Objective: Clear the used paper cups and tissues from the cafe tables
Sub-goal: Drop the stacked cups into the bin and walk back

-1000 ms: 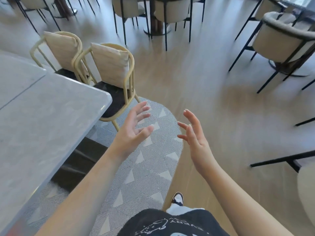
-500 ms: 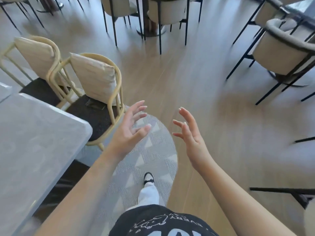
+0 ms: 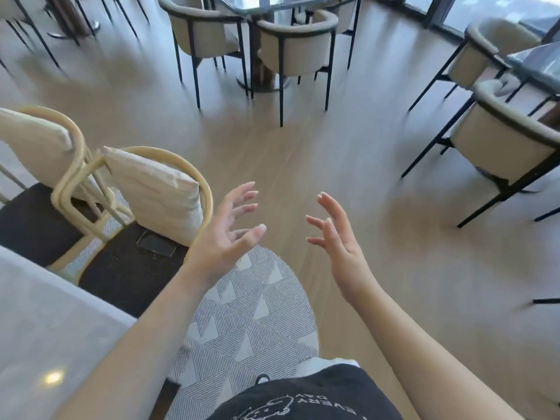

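No paper cup or tissue shows in the head view. My left hand (image 3: 225, 234) is held out in front of me, fingers spread, holding nothing. My right hand (image 3: 339, 244) is raised beside it, palm facing left, fingers apart and empty. Both hover over the wooden floor and the edge of a patterned grey rug (image 3: 251, 316). A grey marble table (image 3: 45, 325) fills the lower left corner, and the part of its top that I see is bare.
Two cream rattan chairs (image 3: 151, 189) with black seats stand at the marble table, just left of my left hand. Beige armchairs on black legs (image 3: 294, 47) surround a round pedestal table ahead. More such chairs (image 3: 503, 140) and a glass-topped table (image 3: 536, 65) stand at right.
I have walked forward past the marble table, which has slid to the lower left. The armchairs and window side have come closer. Both hands stay open and apart.
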Motion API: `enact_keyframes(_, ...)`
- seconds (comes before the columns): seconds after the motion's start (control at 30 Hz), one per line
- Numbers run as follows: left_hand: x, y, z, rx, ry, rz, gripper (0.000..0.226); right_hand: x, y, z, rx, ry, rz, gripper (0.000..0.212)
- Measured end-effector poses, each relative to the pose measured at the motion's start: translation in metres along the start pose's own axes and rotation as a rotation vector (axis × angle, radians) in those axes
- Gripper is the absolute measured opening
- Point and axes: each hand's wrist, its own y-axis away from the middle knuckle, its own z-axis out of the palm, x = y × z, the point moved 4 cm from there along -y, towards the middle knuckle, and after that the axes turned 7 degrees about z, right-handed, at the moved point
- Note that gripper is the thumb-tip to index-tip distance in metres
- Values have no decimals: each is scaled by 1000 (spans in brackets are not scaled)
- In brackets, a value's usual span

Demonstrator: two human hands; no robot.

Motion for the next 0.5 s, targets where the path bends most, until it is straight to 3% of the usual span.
enact_keyframes(0.5,-58,-259,-26,126,-54,-34,67,-12,-274,-51,-93,-2,18,58)
